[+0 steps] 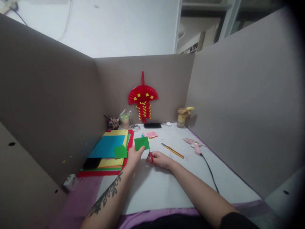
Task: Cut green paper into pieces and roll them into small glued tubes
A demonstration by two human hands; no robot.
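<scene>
Right hand's [159,159] scissors [152,157] meet green paper's [141,143] edge, glue gun [196,148] well apart.

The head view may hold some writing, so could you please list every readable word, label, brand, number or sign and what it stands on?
No text can be read anywhere.
Green paper and red-handled scissors: no lettering shows.
Brown-lidded cup, pencil and pink glue gun: any print is too small or blurred to read.

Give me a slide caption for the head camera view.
Left hand holding a piece of green paper, right hand holding red-handled scissors at its edge.
</scene>
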